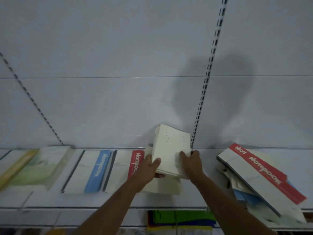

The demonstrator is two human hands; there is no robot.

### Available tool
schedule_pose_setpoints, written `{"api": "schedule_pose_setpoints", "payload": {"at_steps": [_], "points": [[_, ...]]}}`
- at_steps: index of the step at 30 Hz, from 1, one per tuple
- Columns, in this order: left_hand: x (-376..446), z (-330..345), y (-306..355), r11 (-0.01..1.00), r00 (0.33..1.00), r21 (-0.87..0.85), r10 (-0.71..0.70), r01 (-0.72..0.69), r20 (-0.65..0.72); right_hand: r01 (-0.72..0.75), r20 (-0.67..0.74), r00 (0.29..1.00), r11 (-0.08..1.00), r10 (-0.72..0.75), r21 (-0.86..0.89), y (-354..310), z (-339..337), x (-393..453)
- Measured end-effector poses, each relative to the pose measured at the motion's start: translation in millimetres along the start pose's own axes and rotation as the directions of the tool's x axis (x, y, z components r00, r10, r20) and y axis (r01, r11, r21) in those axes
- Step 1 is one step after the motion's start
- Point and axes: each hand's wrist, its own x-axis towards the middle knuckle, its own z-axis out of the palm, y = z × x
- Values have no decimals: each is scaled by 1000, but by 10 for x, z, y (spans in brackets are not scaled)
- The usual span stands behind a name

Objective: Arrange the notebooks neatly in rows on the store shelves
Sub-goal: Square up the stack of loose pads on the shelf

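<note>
Both hands grip 1 cream notebook stack (170,150): left hand (149,168) on its left edge, right hand (193,162) on its right, tilted above the shelf (118,199). Lower flat, square it beside the red-banded notebook (135,164) just left of left hand.

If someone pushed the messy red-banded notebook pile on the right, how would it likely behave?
The red-banded notebook pile would probably slide apart: its books lie skewed and overlapping. It seems to overhang the shelf edge, so some may tip off. The covers look flat, likely fairly stiff.
</note>
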Motion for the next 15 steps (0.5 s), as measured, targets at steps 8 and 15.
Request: {"api": "schedule_pose_setpoints", "payload": {"at_steps": [8, 15], "points": [[-106, -275, -218, 807, 980, 559, -125, 191, -154, 51, 74, 997, 946, -29, -319, 135, 478, -201], [5, 54, 199, 245, 956, 955, 200, 165, -217, 95, 121, 992, 837, -34, -539, 49, -1, 5]]}}
